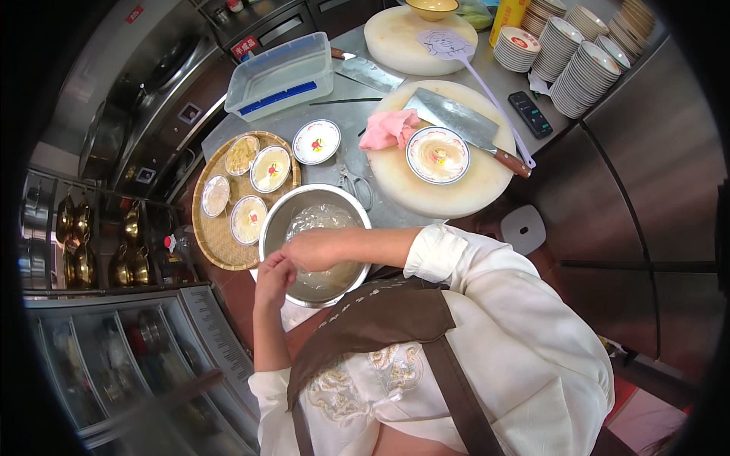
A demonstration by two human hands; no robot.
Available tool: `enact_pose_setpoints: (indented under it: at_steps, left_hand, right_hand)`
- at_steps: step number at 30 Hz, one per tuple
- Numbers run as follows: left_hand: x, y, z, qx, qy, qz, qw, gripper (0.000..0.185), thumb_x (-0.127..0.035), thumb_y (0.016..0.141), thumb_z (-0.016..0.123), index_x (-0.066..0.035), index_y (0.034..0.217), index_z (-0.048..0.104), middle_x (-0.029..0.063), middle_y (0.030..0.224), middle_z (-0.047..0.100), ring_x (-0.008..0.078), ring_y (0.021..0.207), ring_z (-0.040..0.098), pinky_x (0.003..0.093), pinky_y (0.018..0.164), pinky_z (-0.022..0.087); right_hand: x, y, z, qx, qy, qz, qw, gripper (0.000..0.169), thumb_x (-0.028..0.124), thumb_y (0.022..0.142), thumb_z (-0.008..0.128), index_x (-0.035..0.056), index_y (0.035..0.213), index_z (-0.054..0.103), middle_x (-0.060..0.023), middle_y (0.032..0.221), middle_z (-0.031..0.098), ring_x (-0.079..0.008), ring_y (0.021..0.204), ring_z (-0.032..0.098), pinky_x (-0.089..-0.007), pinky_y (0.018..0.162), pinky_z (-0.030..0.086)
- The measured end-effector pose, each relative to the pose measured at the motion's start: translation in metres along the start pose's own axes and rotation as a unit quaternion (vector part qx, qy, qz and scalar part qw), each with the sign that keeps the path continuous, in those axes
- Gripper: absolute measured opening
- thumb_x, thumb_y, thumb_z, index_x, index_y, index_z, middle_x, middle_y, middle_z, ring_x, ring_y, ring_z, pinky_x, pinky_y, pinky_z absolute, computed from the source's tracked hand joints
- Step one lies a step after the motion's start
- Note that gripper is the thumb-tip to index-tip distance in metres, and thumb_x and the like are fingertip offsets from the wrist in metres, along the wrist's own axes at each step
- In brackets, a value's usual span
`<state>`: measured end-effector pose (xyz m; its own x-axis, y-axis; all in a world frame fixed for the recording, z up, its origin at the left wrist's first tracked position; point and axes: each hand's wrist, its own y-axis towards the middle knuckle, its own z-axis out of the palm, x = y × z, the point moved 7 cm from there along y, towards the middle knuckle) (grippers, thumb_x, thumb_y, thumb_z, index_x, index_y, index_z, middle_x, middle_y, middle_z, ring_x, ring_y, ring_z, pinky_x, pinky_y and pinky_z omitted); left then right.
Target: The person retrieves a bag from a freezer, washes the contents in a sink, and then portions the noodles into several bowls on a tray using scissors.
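Observation:
A steel bowl point(365, 251) at the table's near edge holds clear, glossy strands, perhaps noodles, in what looks like liquid. My right hand point(312, 249) reaches over the bowl, its fingers meeting those of my left hand point(276, 278) at the left rim. Whatever lies between the fingertips is too small to tell. Left of the bowl, a round woven bamboo tray point(214, 248) carries several small patterned plates with pale food. A patterned plate point(316, 142) with a red and yellow motif stands behind the bowl, near kitchen scissors point(356, 187).
A round cutting board point(439, 202) bears a cleaver point(456, 117), a pink cloth point(390, 130) and a plate of translucent strands point(438, 155). Behind are a plastic container point(279, 71), another cleaver point(370, 73) and a second board point(393, 54). A fly swatter point(496, 100), phone point(530, 115) and stacked plates point(584, 77) are at right.

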<state>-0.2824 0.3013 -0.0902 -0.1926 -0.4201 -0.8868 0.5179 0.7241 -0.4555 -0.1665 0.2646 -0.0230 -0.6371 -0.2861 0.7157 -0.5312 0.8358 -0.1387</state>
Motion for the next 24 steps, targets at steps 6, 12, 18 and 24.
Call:
enact_pose_setpoints:
  at_steps: [6,12,18,24]
  left_hand:
    - [0.003,-0.014,0.033,0.100,-0.171,-0.030,0.980,0.021,-0.019,0.091,0.049,0.000,0.097,0.056,0.0040,0.070,0.054,0.0068,0.045,0.037,0.0191,0.042,0.028]
    - [-0.013,-0.025,0.038,0.147,-0.201,-0.002,0.969,0.020,-0.020,0.093,0.047,-0.001,0.091,0.055,0.0030,0.068,0.048,0.0077,0.046,0.036,0.0194,0.042,0.029]
    - [-0.026,-0.013,0.015,-0.073,-0.124,0.112,0.983,0.019,-0.018,0.092,0.047,-0.001,0.091,0.055,0.0077,0.085,0.063,0.0071,0.046,0.043,0.0192,0.041,0.033]
    - [-0.014,-0.008,0.014,-0.086,0.034,0.040,0.995,0.020,-0.018,0.093,0.046,-0.003,0.084,0.056,0.0028,0.066,0.054,0.0050,0.045,0.041,0.0187,0.040,0.031]
  right_hand:
    - [-0.051,0.016,-0.022,-0.191,0.094,-0.058,0.975,0.019,0.018,0.083,0.049,0.0053,0.089,0.062,-0.0171,0.089,0.063,-0.0332,0.085,0.060,-0.0422,0.074,0.046]
    - [-0.102,0.021,-0.013,-0.190,0.179,-0.053,0.964,0.022,0.022,0.087,0.049,0.0040,0.090,0.062,-0.0132,0.083,0.063,-0.0268,0.079,0.059,-0.0364,0.073,0.046]
    - [-0.055,0.011,0.031,-0.122,0.094,-0.045,0.987,0.021,0.019,0.089,0.045,0.0010,0.090,0.055,-0.0212,0.088,0.059,-0.0363,0.085,0.056,-0.0434,0.075,0.044]
    - [-0.034,0.008,0.013,-0.124,0.149,-0.040,0.980,0.014,0.014,0.088,0.048,0.0006,0.092,0.049,-0.0185,0.081,0.059,-0.0358,0.080,0.058,-0.0418,0.070,0.045]
